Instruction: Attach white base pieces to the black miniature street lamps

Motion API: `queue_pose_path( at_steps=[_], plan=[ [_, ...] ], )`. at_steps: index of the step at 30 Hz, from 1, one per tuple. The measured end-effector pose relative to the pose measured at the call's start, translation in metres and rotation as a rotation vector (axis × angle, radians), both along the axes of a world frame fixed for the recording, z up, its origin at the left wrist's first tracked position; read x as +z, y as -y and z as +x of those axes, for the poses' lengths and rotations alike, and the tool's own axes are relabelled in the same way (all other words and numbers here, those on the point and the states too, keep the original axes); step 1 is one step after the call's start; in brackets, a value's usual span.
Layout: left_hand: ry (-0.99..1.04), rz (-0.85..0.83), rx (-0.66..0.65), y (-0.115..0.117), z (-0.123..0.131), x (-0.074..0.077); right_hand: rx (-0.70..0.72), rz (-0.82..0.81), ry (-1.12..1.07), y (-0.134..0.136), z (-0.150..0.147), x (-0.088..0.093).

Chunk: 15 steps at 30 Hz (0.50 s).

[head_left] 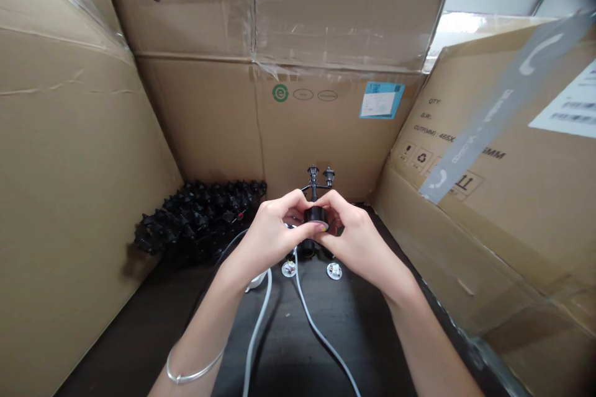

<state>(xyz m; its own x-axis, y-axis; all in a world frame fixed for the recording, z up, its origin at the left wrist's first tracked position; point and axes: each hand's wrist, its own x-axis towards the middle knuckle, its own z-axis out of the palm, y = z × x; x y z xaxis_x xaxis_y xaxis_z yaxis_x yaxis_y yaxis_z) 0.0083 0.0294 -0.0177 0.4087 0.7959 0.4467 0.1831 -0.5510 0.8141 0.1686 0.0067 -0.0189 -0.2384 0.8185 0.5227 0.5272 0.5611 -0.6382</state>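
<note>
My left hand [274, 232] and my right hand [356, 236] meet over the dark table, both pinched around a small black round base [315, 218] of a miniature twin street lamp [320, 177]. The lamp's two little lanterns stick up just behind my fingers. Both thumbs press on the base's pale underside. A silver bangle [190, 373] sits on my left wrist. Two small white round parts [334, 271] lie on the table right under my hands.
A heap of black lamp pieces [200, 217] lies at the back left. Two white cables [261, 316] run along the dark table [139, 329] toward me. Tall cardboard boxes [488, 155] wall in the left, back and right sides.
</note>
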Motion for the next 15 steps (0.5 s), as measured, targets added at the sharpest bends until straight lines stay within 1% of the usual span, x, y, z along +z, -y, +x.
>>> queue_pose_path(
  at_steps=[4, 9, 15],
  plan=[
    [0.008, 0.019, 0.006, 0.0027, 0.0037, 0.0001, 0.011, -0.016, -0.025, -0.002, 0.0034, -0.0016],
    [-0.008, 0.057, 0.032, 0.0036, 0.0049, -0.0002, 0.004, 0.055, 0.017, -0.0023, 0.006, -0.0013],
    [0.006, 0.027, 0.006, 0.0049, 0.0025, 0.0031, -0.003, 0.087, 0.063, 0.0024, 0.0057, 0.0018]
  ],
)
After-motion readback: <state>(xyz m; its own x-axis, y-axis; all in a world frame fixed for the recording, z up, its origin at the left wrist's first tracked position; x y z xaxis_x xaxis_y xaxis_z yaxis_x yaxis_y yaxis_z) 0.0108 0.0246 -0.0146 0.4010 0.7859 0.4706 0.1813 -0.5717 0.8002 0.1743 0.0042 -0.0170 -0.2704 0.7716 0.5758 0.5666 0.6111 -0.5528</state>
